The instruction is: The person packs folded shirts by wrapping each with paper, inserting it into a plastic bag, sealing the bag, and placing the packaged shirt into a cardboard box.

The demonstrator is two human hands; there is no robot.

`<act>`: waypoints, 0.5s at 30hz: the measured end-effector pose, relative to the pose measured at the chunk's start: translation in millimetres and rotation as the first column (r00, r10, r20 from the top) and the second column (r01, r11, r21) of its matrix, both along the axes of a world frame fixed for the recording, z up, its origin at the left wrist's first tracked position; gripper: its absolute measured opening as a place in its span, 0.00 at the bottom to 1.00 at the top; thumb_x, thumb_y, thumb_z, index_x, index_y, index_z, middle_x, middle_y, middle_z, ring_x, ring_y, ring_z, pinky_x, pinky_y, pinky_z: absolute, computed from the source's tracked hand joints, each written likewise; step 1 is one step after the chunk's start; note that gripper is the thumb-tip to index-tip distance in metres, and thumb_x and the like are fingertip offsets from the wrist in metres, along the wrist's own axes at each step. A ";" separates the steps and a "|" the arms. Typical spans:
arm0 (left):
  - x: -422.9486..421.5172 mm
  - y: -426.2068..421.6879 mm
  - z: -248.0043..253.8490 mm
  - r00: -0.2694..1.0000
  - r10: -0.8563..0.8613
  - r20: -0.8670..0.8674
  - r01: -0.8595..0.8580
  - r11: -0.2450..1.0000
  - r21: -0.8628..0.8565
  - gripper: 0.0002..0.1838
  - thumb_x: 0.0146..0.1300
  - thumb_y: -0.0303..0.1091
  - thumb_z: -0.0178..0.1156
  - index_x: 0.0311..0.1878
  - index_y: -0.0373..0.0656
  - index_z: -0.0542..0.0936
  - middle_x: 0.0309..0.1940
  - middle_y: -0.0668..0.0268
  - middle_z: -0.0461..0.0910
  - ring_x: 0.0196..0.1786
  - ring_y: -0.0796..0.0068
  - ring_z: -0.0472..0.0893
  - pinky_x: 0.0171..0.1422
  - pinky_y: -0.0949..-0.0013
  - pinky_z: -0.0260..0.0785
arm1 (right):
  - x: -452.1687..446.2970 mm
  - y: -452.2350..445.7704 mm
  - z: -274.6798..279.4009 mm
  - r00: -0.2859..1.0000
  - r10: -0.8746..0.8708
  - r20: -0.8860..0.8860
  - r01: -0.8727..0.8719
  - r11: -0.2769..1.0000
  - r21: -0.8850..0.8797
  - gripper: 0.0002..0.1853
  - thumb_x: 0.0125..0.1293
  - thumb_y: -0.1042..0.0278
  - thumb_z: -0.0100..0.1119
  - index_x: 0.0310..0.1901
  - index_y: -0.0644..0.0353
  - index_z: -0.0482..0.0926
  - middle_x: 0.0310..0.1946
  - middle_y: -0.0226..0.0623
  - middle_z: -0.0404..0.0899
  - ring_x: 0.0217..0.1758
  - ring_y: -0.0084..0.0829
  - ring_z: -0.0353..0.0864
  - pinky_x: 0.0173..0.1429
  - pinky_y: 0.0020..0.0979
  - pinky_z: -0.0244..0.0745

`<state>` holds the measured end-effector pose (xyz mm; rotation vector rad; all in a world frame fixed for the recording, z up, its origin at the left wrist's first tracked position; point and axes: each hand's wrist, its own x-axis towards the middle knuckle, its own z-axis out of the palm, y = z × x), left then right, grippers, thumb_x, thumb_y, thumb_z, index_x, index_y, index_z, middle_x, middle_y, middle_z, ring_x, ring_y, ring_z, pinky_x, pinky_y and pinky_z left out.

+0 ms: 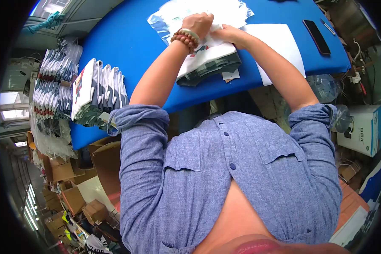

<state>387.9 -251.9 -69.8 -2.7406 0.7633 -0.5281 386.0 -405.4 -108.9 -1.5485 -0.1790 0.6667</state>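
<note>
A folded white and dark green garment [209, 57] lies on the blue table [144, 51], its far part under a clear plastic bag [167, 15]. My left hand [198, 24], with beads and a bangle on its wrist, is closed on the bag above the garment. Close beside it, my right hand [229, 34] pinches the bag's near edge; its fingertips are partly hidden. A small white tag [231, 75] sticks out under the garment's near side.
Several folded garments [99, 91] stand in a row at the table's left edge, beside a taller bagged stack [55, 84]. White paper [279, 46], a phone [316, 37] and a pen-like tool [327, 27] lie right. Cardboard boxes [74, 197] fill the lower left.
</note>
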 end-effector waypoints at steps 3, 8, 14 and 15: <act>-18.9 18.1 -5.4 0.985 -0.154 0.081 0.162 0.982 -0.101 0.04 0.61 0.31 0.58 0.38 0.45 0.77 0.34 0.65 0.80 0.38 0.64 0.83 0.38 0.67 0.77 | 4.2 -3.9 -0.4 1.000 0.009 0.010 -0.009 1.000 0.021 0.22 0.63 0.63 0.61 0.55 0.66 0.72 0.46 0.45 0.80 0.45 0.32 0.82 0.47 0.32 0.79; -78.8 80.1 -19.2 0.978 -0.022 0.208 0.093 0.936 -0.340 0.19 0.56 0.31 0.63 0.52 0.45 0.77 0.41 0.61 0.77 0.47 0.61 0.77 0.53 0.62 0.71 | -6.5 -8.3 -14.2 0.982 -0.181 -0.048 0.187 0.965 0.183 0.28 0.63 0.60 0.63 0.59 0.68 0.67 0.54 0.47 0.75 0.55 0.32 0.78 0.55 0.31 0.76; -117.0 119.8 -72.1 0.875 0.424 -0.235 -0.454 0.544 -0.706 0.16 0.59 0.35 0.63 0.50 0.41 0.78 0.40 0.57 0.76 0.43 0.57 0.78 0.51 0.57 0.71 | -22.2 -18.2 2.6 0.997 -0.019 -0.075 0.034 0.979 0.200 0.24 0.62 0.63 0.64 0.56 0.63 0.70 0.50 0.40 0.76 0.54 0.29 0.76 0.58 0.31 0.74; -111.9 122.5 -74.3 0.888 0.378 -0.263 -0.446 0.562 -0.697 0.16 0.60 0.36 0.63 0.49 0.40 0.79 0.40 0.57 0.76 0.42 0.56 0.78 0.51 0.57 0.72 | -19.5 -16.4 -0.3 0.997 -0.002 -0.076 0.018 0.975 0.220 0.23 0.62 0.63 0.64 0.56 0.62 0.71 0.50 0.39 0.76 0.54 0.28 0.76 0.58 0.32 0.74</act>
